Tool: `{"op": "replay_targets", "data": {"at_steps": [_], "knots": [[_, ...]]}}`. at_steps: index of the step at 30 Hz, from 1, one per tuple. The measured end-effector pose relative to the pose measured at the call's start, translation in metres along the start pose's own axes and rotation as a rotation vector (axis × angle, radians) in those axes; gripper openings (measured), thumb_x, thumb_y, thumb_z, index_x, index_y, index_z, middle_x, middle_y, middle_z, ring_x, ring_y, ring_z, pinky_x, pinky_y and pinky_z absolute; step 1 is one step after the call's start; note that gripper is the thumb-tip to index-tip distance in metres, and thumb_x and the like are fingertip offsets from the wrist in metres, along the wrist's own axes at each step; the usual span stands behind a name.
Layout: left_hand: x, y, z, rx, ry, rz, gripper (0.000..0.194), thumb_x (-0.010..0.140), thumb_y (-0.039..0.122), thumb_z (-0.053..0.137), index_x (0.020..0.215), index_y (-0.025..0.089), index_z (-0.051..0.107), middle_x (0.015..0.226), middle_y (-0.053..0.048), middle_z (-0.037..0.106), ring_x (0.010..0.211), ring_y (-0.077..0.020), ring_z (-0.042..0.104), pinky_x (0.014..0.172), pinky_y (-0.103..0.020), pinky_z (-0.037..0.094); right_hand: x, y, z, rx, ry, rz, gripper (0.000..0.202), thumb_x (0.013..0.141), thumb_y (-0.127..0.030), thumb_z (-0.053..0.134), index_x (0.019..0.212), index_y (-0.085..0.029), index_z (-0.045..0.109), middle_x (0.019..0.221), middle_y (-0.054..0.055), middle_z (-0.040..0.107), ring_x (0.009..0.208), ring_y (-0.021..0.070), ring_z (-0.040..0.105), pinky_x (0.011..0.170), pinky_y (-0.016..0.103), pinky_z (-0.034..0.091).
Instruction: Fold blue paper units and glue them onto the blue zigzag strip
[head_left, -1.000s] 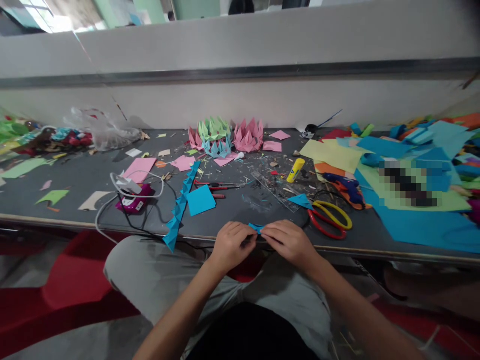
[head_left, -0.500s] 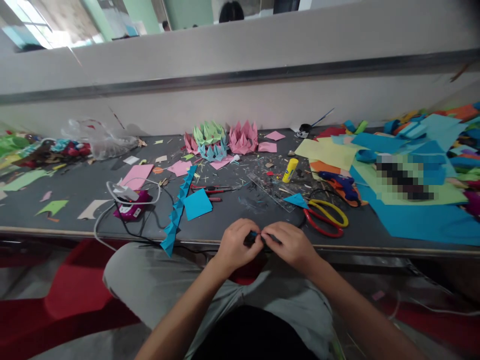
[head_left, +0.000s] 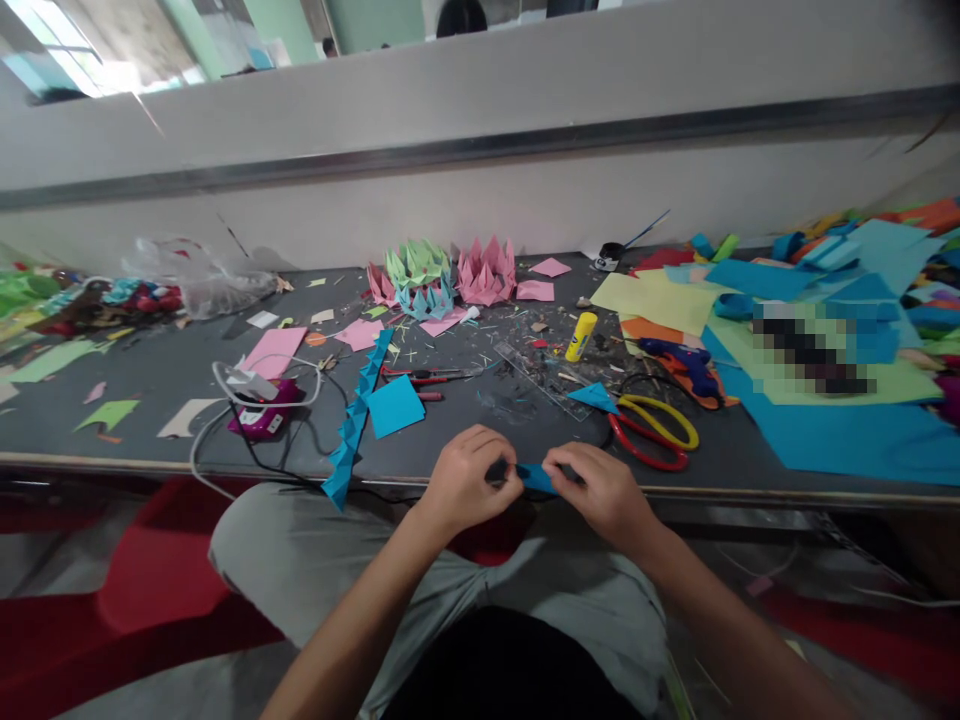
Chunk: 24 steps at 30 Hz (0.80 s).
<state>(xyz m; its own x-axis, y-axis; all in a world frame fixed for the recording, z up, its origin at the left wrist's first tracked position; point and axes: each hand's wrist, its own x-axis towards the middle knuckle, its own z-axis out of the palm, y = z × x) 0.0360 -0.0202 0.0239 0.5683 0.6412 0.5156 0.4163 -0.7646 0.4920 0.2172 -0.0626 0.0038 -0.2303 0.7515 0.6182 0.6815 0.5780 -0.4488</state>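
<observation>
Between my two hands is a small piece of blue paper (head_left: 537, 478), pinched at both ends just over the table's front edge. My left hand (head_left: 474, 480) is closed on its left end. The thumb and fingers of my right hand (head_left: 600, 490) grip the other end. To the left lie a square of blue paper (head_left: 396, 408) and a zigzag strip of folded blue paper (head_left: 355, 425) that hangs slightly over the edge. A folded blue triangle (head_left: 595, 397) rests by the scissors (head_left: 652, 432), which have red and yellow handles.
A yellow glue stick (head_left: 580, 337) stands beyond my hands, near a clear ruler (head_left: 536, 375). Folded paper crowns (head_left: 420, 275) sit by the wall. A purple power block (head_left: 270, 410) with cables is at left, a blue glue gun (head_left: 682, 368) and coloured sheets (head_left: 787, 435) at right.
My hands have moved apart, my right hand shifting rightward. More of the blue paper shows between them. Objects on the table stay where they were.
</observation>
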Motion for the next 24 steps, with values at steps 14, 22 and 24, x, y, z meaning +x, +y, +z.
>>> {"op": "replay_targets", "data": {"at_steps": [14,22,24], "knots": [[-0.005,0.002,0.009,-0.049,0.071,0.004,0.006,0.08,0.018,0.054,0.079,0.017,0.06,0.078,-0.003,0.065,0.073,-0.0141,0.057,0.069,-0.026,0.045,0.005,-0.004,0.004,0.024,0.089,-0.043,0.011,0.081,-0.012,0.052,0.088,-0.02,0.055,0.082,0.005,0.064,0.079,0.0166,0.06,0.072,0.03,0.048],[-0.006,0.006,0.015,-0.007,0.184,0.059,0.005,0.077,0.015,0.056,0.075,0.017,0.059,0.073,-0.002,0.065,0.069,-0.0133,0.056,0.066,-0.026,0.045,0.013,-0.008,0.01,-0.184,0.183,-0.098,0.013,0.073,-0.007,0.051,0.074,-0.02,0.048,0.068,0.004,0.059,0.069,0.0176,0.055,0.068,0.032,0.045],[-0.006,0.006,0.017,-0.011,0.194,0.069,0.004,0.077,0.014,0.057,0.074,0.017,0.059,0.072,-0.002,0.065,0.068,-0.0132,0.056,0.066,-0.026,0.045,0.012,-0.007,0.01,-0.186,0.184,-0.09,0.014,0.072,-0.007,0.051,0.074,-0.02,0.048,0.068,0.003,0.058,0.068,0.0174,0.054,0.068,0.032,0.045]]}}
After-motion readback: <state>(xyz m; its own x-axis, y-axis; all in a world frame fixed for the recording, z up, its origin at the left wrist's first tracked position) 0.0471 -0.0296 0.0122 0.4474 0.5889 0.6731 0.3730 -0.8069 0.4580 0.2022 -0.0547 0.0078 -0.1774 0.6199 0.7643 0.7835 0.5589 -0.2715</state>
